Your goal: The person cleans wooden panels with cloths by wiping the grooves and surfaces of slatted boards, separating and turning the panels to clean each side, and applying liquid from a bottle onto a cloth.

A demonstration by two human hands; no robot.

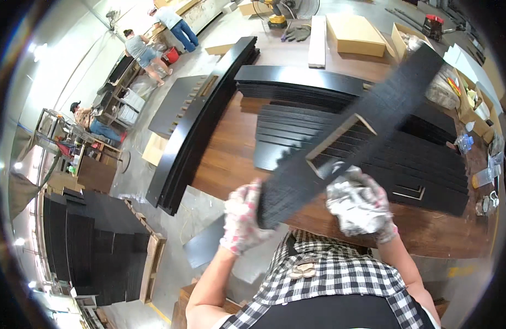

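A long black panel [401,90] with a rectangular cut-out and a toothed edge is held up at a slant over the table. My left hand [244,219], in a white glove with pink dots, is closed around its lower near end. My right hand [382,211], in a like glove, is closed on a crumpled whitish cloth [349,200] beside the panel's lower edge, just below the cut-out. Whether the cloth touches the panel I cannot tell. Beneath the panel lie several black slats [297,129], partly hidden by it.
Black panels are stacked at the left [195,129] and far side [302,77] of the brown wooden table [222,156]. Beyond are a yellow drill [276,21], grey gloves [298,33] and a cardboard box [354,35]. Bottles [486,176] stand at right. Several people work far left.
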